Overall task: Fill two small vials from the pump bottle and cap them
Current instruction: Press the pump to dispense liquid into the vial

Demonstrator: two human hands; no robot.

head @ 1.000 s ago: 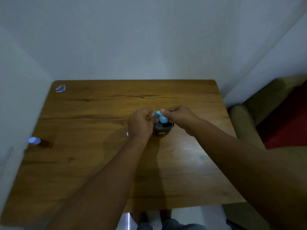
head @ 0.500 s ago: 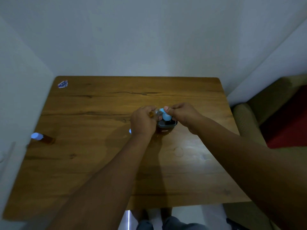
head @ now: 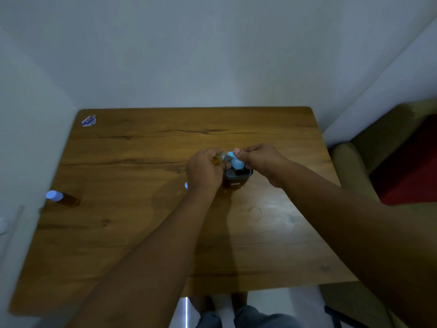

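Observation:
My left hand (head: 204, 170) is closed around a small vial (head: 218, 159) of amber liquid, held sideways above the table. My right hand (head: 260, 159) pinches a light blue cap (head: 237, 162) at the vial's mouth. Just below both hands stands the dark pump bottle (head: 237, 177), mostly hidden by them. A second vial (head: 62, 198) with amber liquid and a pale blue cap stands near the table's left edge. A small pale blue spot (head: 186, 185) shows beside my left wrist; I cannot tell what it is.
The wooden table (head: 142, 233) sits in a corner, with walls behind and to the left. A small blue-and-white scrap (head: 89, 120) lies at the far left corner. An upholstered seat (head: 354, 166) stands off the right edge. My legs show below the near edge.
Both hands stay together over the pump bottle with the vial and cap. The view has shifted slightly; no clear motion of the objects.

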